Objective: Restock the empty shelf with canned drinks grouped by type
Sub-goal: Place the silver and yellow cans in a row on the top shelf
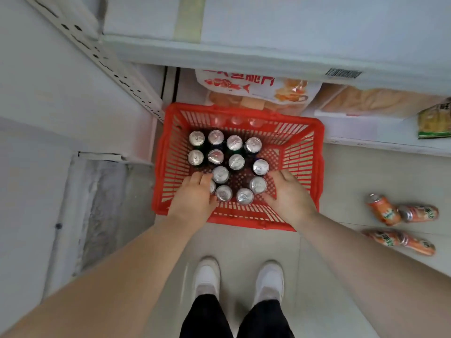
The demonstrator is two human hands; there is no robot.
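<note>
Thirteen upright cans (236, 161), silver lids showing and sides dark, stand in the red basket (302, 152), massed toward its left and near sides. Their long axes are vertical, so each offers its lid to a grasp from above. Left hand (192, 195): inside the basket's near-left corner, fingers bent over a half-hidden can (212, 186); whether it grips that can cannot be told. Right hand (289, 195): inside the basket's near-right part, fingers loosely spread, holding nothing, thumb side just beside the nearest can (258, 184). The hands flank the near rows, and the rest of the cluster lies between and beyond them; the left looks closer to a hold. Four orange cans (383, 211) lie on their sides on the floor, right of the basket and apart from it. Shelf (244, 52): beyond the basket and higher, with a barcode label on its front edge. Snack bags (256, 89): just behind the basket's far rim. Judged step: lifting cans out for shelving.
</note>
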